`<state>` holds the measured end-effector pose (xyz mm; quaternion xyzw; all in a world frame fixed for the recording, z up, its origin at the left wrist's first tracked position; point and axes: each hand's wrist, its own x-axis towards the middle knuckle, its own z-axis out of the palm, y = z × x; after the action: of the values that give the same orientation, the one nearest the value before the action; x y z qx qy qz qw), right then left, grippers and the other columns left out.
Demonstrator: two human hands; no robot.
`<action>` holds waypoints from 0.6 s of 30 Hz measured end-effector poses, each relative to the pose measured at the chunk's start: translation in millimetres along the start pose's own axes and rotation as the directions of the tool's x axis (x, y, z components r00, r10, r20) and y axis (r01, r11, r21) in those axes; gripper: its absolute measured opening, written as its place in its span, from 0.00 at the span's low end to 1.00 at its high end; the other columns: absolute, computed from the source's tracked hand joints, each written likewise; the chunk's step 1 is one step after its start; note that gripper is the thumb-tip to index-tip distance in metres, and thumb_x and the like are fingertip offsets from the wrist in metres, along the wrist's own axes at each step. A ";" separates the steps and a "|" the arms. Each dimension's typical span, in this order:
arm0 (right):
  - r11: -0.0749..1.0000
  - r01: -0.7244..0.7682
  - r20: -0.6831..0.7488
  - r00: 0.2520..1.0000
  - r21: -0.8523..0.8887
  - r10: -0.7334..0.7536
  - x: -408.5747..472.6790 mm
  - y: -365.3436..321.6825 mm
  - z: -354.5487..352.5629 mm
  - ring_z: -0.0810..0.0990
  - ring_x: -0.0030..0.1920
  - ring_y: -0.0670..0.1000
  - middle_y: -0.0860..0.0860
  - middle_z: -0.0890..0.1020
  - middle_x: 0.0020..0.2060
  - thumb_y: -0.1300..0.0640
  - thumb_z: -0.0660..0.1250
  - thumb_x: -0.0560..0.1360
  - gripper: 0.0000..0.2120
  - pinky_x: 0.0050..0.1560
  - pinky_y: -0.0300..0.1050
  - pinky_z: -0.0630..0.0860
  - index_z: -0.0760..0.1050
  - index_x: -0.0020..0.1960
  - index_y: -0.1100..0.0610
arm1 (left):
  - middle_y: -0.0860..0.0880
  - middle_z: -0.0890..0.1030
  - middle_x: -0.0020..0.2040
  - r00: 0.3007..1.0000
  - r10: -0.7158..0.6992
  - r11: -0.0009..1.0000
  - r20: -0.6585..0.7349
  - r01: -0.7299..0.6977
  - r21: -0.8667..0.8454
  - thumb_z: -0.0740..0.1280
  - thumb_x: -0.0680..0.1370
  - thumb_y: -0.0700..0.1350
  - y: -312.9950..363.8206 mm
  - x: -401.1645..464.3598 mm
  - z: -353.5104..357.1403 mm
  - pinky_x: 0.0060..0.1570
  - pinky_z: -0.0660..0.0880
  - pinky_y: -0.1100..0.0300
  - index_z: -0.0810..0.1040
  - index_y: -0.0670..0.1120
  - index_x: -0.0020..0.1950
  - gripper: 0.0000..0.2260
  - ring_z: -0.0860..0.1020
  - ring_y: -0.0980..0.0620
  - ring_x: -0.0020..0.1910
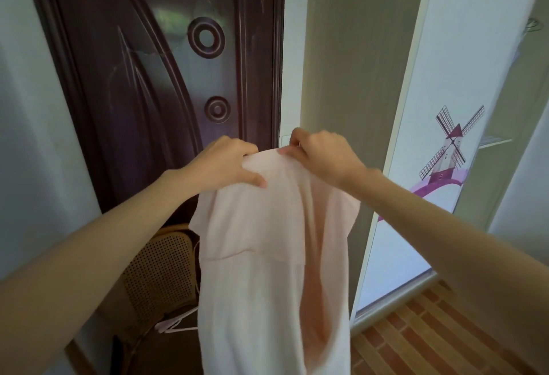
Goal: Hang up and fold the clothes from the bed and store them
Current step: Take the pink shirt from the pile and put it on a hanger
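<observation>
Up top, both hands [225, 163] [320, 154] pinch pink garment [267, 255].

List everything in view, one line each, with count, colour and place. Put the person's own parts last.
garment: one, pale pink, hanging centre, held at its top
door: one, dark brown, left, shut
woven chair: one, tan, low left, behind the garment
hanger: one, white, on the chair, partly hidden
wardrobe sliding door: one, white with a purple windmill picture, right
floor: brown brick-pattern, lower right
left hand: one, grips the garment's top left
right hand: one, pinches the garment's top right
</observation>
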<state>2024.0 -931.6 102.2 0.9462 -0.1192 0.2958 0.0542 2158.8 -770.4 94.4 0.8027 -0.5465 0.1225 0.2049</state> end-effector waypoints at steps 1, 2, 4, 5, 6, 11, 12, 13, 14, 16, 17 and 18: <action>0.998 0.022 -0.011 1.000 -0.066 -0.023 4.1 3.5 -8.5 0.79 0.51 0.62 0.58 0.82 0.49 0.42 0.56 0.82 0.19 0.44 0.50 0.69 0.73 0.57 0.58 | 0.46 0.79 0.35 1.000 -0.009 1.000 0.007 0.008 0.015 0.76 0.67 0.60 -2.5 -2.1 5.8 0.38 0.71 0.49 0.77 0.44 0.40 0.20 0.77 0.47 0.37; 0.992 0.039 -0.024 0.999 -0.121 -0.042 7.6 7.1 -15.9 0.79 0.50 0.62 0.58 0.82 0.49 0.42 0.56 0.82 0.19 0.43 0.49 0.69 0.73 0.57 0.57 | 0.47 0.80 0.36 1.000 -0.024 1.000 0.006 0.024 0.014 0.75 0.69 0.57 -6.2 -4.4 11.6 0.38 0.72 0.50 0.78 0.45 0.42 0.17 0.78 0.47 0.38; 0.982 0.041 -0.067 0.996 -0.184 -0.054 12.4 14.8 -28.0 0.80 0.49 0.61 0.57 0.82 0.48 0.42 0.58 0.81 0.20 0.42 0.48 0.69 0.75 0.56 0.57 | 0.49 0.81 0.38 0.996 -0.091 0.994 0.003 0.091 -0.066 0.75 0.71 0.53 -17.0 -10.3 21.6 0.41 0.74 0.51 0.81 0.46 0.45 0.11 0.79 0.48 0.40; 0.982 0.025 -0.090 0.995 -0.188 -0.043 13.6 19.6 -33.3 0.80 0.48 0.62 0.57 0.83 0.47 0.41 0.59 0.81 0.19 0.42 0.48 0.69 0.75 0.55 0.57 | 0.49 0.81 0.39 0.992 -0.125 0.984 0.002 0.124 -0.125 0.75 0.71 0.51 -24.0 -13.5 26.1 0.41 0.75 0.50 0.81 0.47 0.45 0.10 0.80 0.48 0.40; 0.983 0.006 -0.109 0.994 -0.183 -0.026 14.3 24.9 -36.8 0.80 0.48 0.61 0.56 0.83 0.46 0.41 0.60 0.80 0.19 0.43 0.49 0.70 0.76 0.54 0.57 | 0.48 0.82 0.39 0.989 -0.147 0.974 -0.002 0.145 -0.172 0.75 0.71 0.51 -31.1 -16.5 29.8 0.42 0.76 0.49 0.82 0.47 0.44 0.09 0.80 0.48 0.40; 0.987 -0.042 -0.078 0.997 -0.158 0.030 7.6 50.2 -45.6 0.79 0.46 0.60 0.54 0.82 0.43 0.40 0.64 0.78 0.19 0.43 0.46 0.68 0.78 0.49 0.56 | 0.51 0.80 0.33 0.972 -0.233 0.934 0.022 0.230 -0.273 0.78 0.65 0.59 -52.2 -26.4 33.2 0.37 0.73 0.52 0.80 0.44 0.39 0.19 0.79 0.52 0.35; 0.989 -0.037 -0.034 0.999 -0.146 0.033 5.1 54.4 -46.4 0.78 0.45 0.59 0.53 0.81 0.41 0.39 0.65 0.77 0.20 0.42 0.46 0.67 0.77 0.46 0.56 | 0.50 0.78 0.31 0.970 -0.241 0.928 0.011 0.234 -0.290 0.77 0.61 0.62 -54.2 -27.2 30.4 0.34 0.70 0.56 0.78 0.42 0.38 0.24 0.76 0.54 0.32; 0.992 -0.028 0.024 0.999 -0.124 0.031 2.5 58.7 -47.3 0.77 0.43 0.57 0.52 0.79 0.38 0.38 0.66 0.75 0.21 0.40 0.46 0.66 0.76 0.43 0.56 | 0.50 0.76 0.30 0.971 -0.239 0.928 -0.014 0.224 -0.298 0.76 0.59 0.65 -55.6 -27.4 26.8 0.33 0.67 0.59 0.78 0.41 0.38 0.27 0.74 0.56 0.31; 0.996 -0.018 0.093 0.995 -0.089 0.027 -0.1 63.2 -47.7 0.76 0.40 0.56 0.51 0.77 0.34 0.37 0.68 0.74 0.22 0.37 0.46 0.65 0.74 0.41 0.57 | 0.50 0.76 0.30 0.973 -0.228 0.930 -0.042 0.205 -0.305 0.74 0.57 0.67 -56.9 -27.0 22.7 0.32 0.66 0.62 0.78 0.42 0.38 0.29 0.72 0.58 0.30; 1.000 -0.010 0.211 0.977 -0.015 0.013 -6.6 69.5 -48.0 0.69 0.35 0.54 0.51 0.71 0.29 0.37 0.73 0.69 0.26 0.33 0.47 0.61 0.70 0.36 0.60 | 0.51 0.75 0.29 0.981 -0.182 0.938 -0.064 0.154 -0.311 0.71 0.54 0.73 -59.2 -24.4 13.5 0.30 0.65 0.66 0.77 0.44 0.36 0.32 0.71 0.60 0.29; 1.000 -0.018 0.255 0.967 0.017 0.013 -9.7 72.5 -47.8 0.66 0.33 0.54 0.51 0.69 0.28 0.38 0.75 0.67 0.28 0.32 0.48 0.59 0.68 0.35 0.61 | 0.50 0.74 0.28 0.986 -0.156 0.943 -0.054 0.133 -0.306 0.70 0.54 0.76 -59.4 -23.1 9.2 0.30 0.64 0.65 0.76 0.42 0.35 0.36 0.70 0.59 0.28; 0.998 -0.040 0.289 0.957 0.041 0.027 -12.1 75.7 -46.8 0.65 0.32 0.53 0.51 0.68 0.28 0.39 0.77 0.66 0.28 0.32 0.47 0.58 0.67 0.33 0.60 | 0.47 0.72 0.27 0.990 -0.137 0.947 -0.041 0.119 -0.300 0.68 0.54 0.78 -59.4 -21.6 5.5 0.30 0.63 0.64 0.76 0.39 0.35 0.40 0.69 0.59 0.27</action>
<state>1969.3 -994.3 136.1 0.9781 -0.1349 0.1582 0.0095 2205.7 -736.2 68.9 0.7926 -0.4989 0.0500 0.3470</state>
